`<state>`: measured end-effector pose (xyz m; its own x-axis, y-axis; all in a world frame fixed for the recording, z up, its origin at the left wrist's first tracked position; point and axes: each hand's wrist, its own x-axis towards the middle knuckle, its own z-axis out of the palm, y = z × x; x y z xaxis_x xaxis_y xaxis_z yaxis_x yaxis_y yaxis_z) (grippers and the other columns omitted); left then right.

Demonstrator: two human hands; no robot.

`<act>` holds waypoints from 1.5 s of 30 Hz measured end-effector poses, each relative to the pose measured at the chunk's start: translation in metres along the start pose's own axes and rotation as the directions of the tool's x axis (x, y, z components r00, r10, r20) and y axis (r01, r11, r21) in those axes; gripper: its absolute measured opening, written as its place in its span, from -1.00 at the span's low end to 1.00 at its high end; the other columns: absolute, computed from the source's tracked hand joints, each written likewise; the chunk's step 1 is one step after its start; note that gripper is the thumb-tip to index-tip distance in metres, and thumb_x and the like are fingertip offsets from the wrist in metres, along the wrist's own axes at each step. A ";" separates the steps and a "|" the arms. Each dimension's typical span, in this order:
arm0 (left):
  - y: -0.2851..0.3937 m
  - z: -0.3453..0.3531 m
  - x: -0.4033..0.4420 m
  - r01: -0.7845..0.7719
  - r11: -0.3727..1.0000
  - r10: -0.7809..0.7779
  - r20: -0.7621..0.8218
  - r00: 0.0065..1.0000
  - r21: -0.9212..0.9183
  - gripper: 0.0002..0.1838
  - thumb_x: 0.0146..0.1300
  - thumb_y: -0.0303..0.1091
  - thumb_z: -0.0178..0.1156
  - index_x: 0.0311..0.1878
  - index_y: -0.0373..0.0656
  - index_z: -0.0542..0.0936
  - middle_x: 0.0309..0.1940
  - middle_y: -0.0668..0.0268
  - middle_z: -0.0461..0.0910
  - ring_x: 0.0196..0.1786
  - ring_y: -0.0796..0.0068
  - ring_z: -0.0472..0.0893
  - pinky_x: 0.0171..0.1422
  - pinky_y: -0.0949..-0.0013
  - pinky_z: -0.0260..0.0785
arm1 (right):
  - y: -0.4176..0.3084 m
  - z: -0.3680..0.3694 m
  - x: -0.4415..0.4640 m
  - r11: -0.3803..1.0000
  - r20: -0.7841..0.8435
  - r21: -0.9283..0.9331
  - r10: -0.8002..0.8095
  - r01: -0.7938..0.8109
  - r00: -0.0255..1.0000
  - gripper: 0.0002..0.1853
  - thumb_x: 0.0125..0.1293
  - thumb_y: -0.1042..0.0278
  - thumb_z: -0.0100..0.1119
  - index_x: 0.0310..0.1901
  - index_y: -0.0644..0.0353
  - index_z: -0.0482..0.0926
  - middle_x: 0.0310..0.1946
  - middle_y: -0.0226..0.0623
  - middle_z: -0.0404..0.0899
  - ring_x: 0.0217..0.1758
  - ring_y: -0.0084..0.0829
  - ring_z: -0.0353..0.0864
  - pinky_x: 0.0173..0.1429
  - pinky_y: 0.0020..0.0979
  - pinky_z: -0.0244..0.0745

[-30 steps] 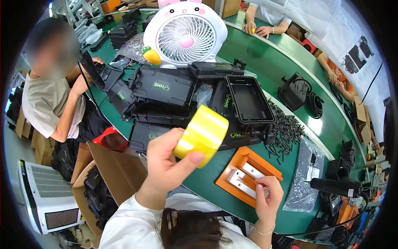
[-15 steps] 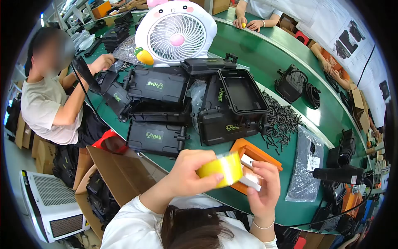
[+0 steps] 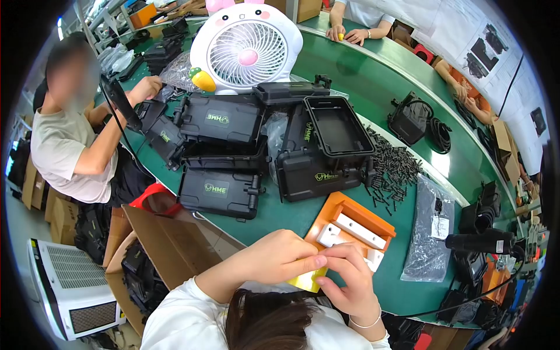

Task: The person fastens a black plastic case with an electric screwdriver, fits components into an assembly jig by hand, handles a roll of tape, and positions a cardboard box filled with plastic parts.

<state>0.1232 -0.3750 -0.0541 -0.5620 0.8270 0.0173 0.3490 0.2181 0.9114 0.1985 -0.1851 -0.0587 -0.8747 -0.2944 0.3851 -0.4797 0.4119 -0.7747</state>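
Your left hand point(image 3: 280, 256) grips the yellow tape roll point(image 3: 305, 281), just in front of the orange fixture point(image 3: 366, 213); I can't tell whether your right hand point(image 3: 352, 283), its grip narrow, pinches any. Probably light, firm, slick: hold its edges.

1. My left hand point(image 3: 279, 255) is holding yellow tape point(image 3: 304, 282).
2. My right hand point(image 3: 350, 280) is touching my left.
3. Beyond, an orange tray point(image 3: 334, 209) is holding white blocks point(image 3: 361, 231).
4. A fan point(image 3: 248, 55) is standing behind black cases point(image 3: 220, 192).
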 end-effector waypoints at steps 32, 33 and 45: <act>-0.017 -0.002 0.005 0.057 0.987 -0.041 0.109 0.993 -0.149 -0.56 0.42 -0.13 -0.08 -0.38 -0.32 0.55 -0.60 0.00 0.47 -0.51 0.01 0.47 -0.37 0.17 0.30 | 0.000 0.008 0.002 0.986 0.094 -0.148 0.097 -0.083 0.991 -0.77 -0.06 0.70 0.20 -0.34 0.24 0.43 -0.24 -0.21 0.40 -0.17 -0.17 0.42 -0.01 -0.24 0.41; -0.018 -0.002 0.005 0.064 0.986 -0.048 0.106 0.993 -0.152 -0.57 0.42 -0.14 -0.08 -0.38 -0.32 0.55 -0.59 0.00 0.47 -0.51 0.01 0.47 -0.37 0.17 0.30 | 0.001 0.008 0.002 0.985 0.082 -0.150 0.096 -0.083 0.992 -0.76 -0.06 0.70 0.20 -0.33 0.24 0.43 -0.23 -0.20 0.41 -0.15 -0.15 0.43 0.01 -0.23 0.41; -0.031 -0.021 -0.002 0.086 0.961 -0.096 -0.024 0.995 -0.262 -0.54 0.43 -0.12 -0.07 -0.40 -0.34 0.56 -0.70 0.10 0.44 -0.64 0.25 0.44 -0.49 0.30 0.26 | 0.004 -0.015 0.000 0.990 -0.210 -0.113 0.063 -0.088 0.976 -0.78 0.11 0.61 0.18 -0.17 0.27 0.46 -0.11 -0.06 0.47 -0.08 -0.14 0.49 0.04 -0.23 0.41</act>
<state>0.0981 -0.3937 -0.0735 -0.6106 0.7896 -0.0603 0.0908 0.1455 0.9852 0.1951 -0.1710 -0.0543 -0.8982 -0.0807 0.4321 -0.4057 0.5308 -0.7441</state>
